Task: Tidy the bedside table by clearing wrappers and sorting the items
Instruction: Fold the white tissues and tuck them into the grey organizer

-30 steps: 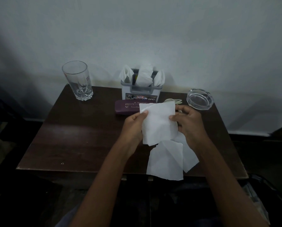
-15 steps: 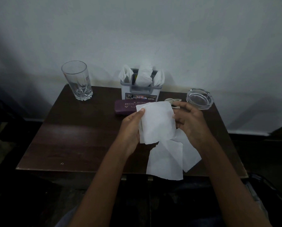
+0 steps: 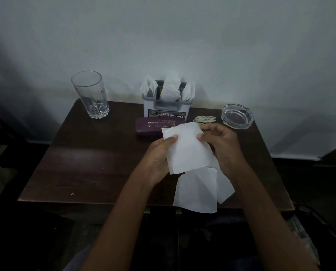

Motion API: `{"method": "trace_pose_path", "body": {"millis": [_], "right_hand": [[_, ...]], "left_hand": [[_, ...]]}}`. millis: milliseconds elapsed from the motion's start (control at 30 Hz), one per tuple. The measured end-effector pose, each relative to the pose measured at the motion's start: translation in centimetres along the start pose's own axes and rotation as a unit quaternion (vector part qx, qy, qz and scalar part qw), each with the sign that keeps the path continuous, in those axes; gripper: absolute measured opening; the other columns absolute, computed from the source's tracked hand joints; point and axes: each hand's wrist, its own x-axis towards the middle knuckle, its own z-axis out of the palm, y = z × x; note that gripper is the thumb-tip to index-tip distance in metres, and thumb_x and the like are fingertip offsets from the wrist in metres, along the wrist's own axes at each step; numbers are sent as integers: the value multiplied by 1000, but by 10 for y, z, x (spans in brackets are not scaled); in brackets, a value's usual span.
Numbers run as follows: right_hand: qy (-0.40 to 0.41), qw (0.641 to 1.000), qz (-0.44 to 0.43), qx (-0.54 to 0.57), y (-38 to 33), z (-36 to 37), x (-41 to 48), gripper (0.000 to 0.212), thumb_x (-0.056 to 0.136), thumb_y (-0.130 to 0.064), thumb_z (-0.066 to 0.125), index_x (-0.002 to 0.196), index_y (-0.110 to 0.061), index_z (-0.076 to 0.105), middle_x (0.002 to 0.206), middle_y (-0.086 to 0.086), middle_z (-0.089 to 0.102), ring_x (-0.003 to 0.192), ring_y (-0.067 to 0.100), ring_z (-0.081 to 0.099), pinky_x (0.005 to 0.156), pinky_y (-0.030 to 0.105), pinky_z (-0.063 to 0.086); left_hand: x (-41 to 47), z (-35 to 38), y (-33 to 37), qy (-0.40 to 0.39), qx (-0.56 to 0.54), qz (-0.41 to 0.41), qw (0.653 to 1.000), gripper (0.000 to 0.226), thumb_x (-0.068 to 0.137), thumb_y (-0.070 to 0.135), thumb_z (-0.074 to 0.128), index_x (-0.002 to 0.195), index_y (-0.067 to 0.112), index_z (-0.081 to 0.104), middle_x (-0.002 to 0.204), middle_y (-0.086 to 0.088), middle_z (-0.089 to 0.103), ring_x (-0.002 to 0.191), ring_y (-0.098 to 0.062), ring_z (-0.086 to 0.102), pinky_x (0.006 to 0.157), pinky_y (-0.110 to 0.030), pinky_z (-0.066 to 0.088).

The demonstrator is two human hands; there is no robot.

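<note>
- The tissue (image 3: pixel 184 147) is held up over the near right part of the table (image 3: pixel 85 163), just in front of the purple case (image 3: pixel 151 127).
- The left hand (image 3: pixel 159 159) pinches its left edge, thumb on the front and fingers behind. The right hand (image 3: pixel 222 145) pinches the right edge near the top.
- It looks featherlight, soft and limp. Held by two edges it stays flat, and a fold would likely give it some body.
- I judge it tears easily, so the hands should not tug apart.
- More sheets (image 3: pixel 198 190) lie flat below the hands, with one overhanging the near edge. That overhang or a corner looks like the easiest place to lift them.
- The holder (image 3: pixel 166 109), far middle by the wall, already has tissues stuffed in it and is probably where this one goes.
- The glass (image 3: pixel 91 94) far left and the ashtray (image 3: pixel 237 116) far right are breakable, and both stand well apart from the hands.
</note>
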Motion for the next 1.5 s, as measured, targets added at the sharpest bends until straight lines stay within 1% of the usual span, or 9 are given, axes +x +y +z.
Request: {"method": "trace_pose_path", "body": {"millis": [133,267,400,533,700,933,1067,1233,1500], "right_hand": [[-29,984,-50,-171,3,-15,3,17,77,3,66,90,-8,64,74,4,62,65,14,56,60,19,47],[-173,887,-74,-422,9,-17,3,23,73,-4,71,73,-26,66,70,-6,60,80,14,57,82,38,47],[-213,792,-83,-566,12,-8,-2,15,77,-15,69,88,-24,68,73,-17,45,100,17,35,88,35,28],[-214,799,-68,-557,16,-7,-2,15,82,-10,58,81,-19,70,70,-17,50,100,16,33,94,39,28],[-227,843,-80,-481,11,-14,0,27,75,-6,68,61,-28,61,76,-7,65,88,16,59,93,47,46],[-240,896,-87,-365,-8,-20,-4,27,71,11,68,74,-15,62,71,-2,61,60,1,55,57,9,47],[-229,903,-78,-356,-7,-20,-3,27,71,11,69,74,-15,62,71,-3,62,61,3,58,60,14,47],[-215,902,-78,-367,-4,-21,-2,26,69,9,72,63,-15,64,66,-7,65,52,-5,59,59,15,47],[-192,910,-91,-356,-3,-21,-2,20,66,10,73,73,-7,65,74,7,66,63,10,59,67,26,52]], "left_hand": [[0,-5,11,58,-3,24,998,21,93,15,52,112,9,58,116,-12,64,105,-30,61,81,-42,52],[-1,-12,22,92,-6,65,994,12,94,16,51,105,14,55,111,-9,62,91,-23,60,92,-45,47],[-1,-15,25,103,-8,70,992,13,95,20,50,107,17,51,112,-8,59,100,-27,57,96,-49,46],[-2,-15,25,86,-22,73,993,17,95,19,48,111,14,54,112,-9,61,91,-23,61,86,-42,48],[-2,-15,25,102,-3,74,992,20,95,20,49,114,13,53,113,-8,61,101,-27,58,92,-43,47],[-5,-13,24,112,48,72,990,15,95,20,49,108,15,55,111,-5,61,100,-25,59,97,-45,46],[-6,-11,22,113,79,58,989,24,95,21,49,116,12,56,113,-5,61,105,-25,58,100,-45,45],[-7,-10,22,109,91,55,988,7,95,22,49,95,19,56,97,-1,62,91,-20,59,95,-42,47],[-9,-10,21,105,103,56,988,9,96,22,48,92,19,56,95,0,61,86,-18,58,93,-42,47]]}}
